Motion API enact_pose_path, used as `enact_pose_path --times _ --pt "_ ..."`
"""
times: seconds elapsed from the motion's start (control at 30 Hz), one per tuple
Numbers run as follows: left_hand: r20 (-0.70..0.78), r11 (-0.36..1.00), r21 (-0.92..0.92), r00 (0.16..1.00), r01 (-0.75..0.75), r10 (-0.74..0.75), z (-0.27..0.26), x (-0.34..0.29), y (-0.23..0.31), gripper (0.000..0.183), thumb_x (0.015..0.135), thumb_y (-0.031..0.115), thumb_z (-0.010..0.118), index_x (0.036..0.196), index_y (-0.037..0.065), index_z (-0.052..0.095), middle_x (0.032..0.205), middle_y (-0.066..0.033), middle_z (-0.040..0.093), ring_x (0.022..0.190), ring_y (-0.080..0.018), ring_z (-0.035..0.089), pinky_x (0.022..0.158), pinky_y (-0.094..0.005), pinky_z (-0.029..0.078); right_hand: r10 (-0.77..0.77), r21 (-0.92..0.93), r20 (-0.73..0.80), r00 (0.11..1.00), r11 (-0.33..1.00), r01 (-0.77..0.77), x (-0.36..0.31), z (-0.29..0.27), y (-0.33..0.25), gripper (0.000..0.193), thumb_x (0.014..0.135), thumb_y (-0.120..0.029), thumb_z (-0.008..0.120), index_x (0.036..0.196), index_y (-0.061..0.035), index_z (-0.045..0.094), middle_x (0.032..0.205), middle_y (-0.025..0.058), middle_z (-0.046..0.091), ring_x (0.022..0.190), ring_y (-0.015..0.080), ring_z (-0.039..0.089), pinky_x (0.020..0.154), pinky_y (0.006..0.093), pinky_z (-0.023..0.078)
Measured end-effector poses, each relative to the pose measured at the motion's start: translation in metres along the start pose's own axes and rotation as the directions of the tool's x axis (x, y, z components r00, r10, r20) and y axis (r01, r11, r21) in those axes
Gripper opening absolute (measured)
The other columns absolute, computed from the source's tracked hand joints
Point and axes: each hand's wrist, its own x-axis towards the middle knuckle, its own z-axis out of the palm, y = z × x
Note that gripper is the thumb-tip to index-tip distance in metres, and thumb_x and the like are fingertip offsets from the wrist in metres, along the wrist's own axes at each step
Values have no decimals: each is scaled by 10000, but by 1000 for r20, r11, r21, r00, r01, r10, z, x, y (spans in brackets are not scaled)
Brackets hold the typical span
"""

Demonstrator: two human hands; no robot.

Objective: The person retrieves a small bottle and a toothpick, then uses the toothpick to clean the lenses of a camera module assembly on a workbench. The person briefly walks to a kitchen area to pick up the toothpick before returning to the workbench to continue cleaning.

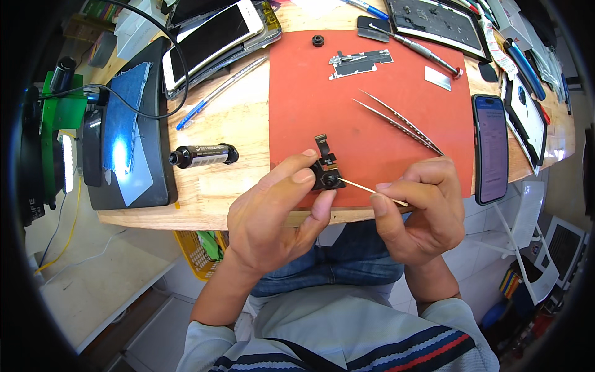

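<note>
Between the fingers and thumb of my left hand is a small black phone camera module with a short flex cable pointing away from me. My right hand pinches a thin wooden stick, whose far tip meets the module near its round lens; whether that tip carries cotton is too small to tell. Both hands are over the near edge of a red mat. Metal tweezers lie on the mat, just beyond my right hand.
Farther back on the mat are a phone metal plate, a small black nut-like part and a screwdriver. A black bottle lies left, near a pen and a white phone. Rightward is a lit phone.
</note>
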Motion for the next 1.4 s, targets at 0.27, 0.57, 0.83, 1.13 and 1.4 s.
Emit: enact_pose_path --times 0.27,0.57,0.83,1.13,1.4 --pt "-43 999 29 998 -44 45 4 1 -2 494 781 24 841 1186 -1 559 1022 -250 721 820 -321 753 643 -330 611 29 -21 9 1000 999 -29 0 2 -3 226 692 -55 845 886 -92 736 801 34 581 683 167 515 617 300 386" --pt "-83 999 1 995 -51 51 8 0 -4 466 794 7 825 1184 -4 569 1017 -239 721 815 -315 753 629 -329 608 13 -27 -4 1000 1000 -13 2 4 -2 227 683 -37 835 883 -87 739 783 34 589 683 163 529 622 299 382" --pt "-94 998 -5 994 -60 59 9 0 -5 462 815 18 813 1198 -3 555 1001 -242 720 807 -319 753 622 -334 605 23 -30 -5 1000 999 -23 2 5 -3 228 679 -24 838 878 -77 738 785 39 591 684 161 534 624 297 380" --pt "-74 1000 -8 997 -23 22 7 2 -3 430 810 36 816 1173 -2 588 1023 -231 725 817 -311 754 636 -325 601 35 -26 -11 999 999 -35 1 5 -3 224 675 -23 837 870 -76 741 776 36 586 682 155 530 627 291 373" --pt "-89 999 -28 996 -35 32 8 1 -5 464 808 23 814 1197 -10 562 1036 -237 718 839 -320 753 648 -332 608 25 -19 -17 1000 999 -26 0 5 -2 227 668 -17 829 870 -71 741 781 41 582 682 163 525 619 295 381"
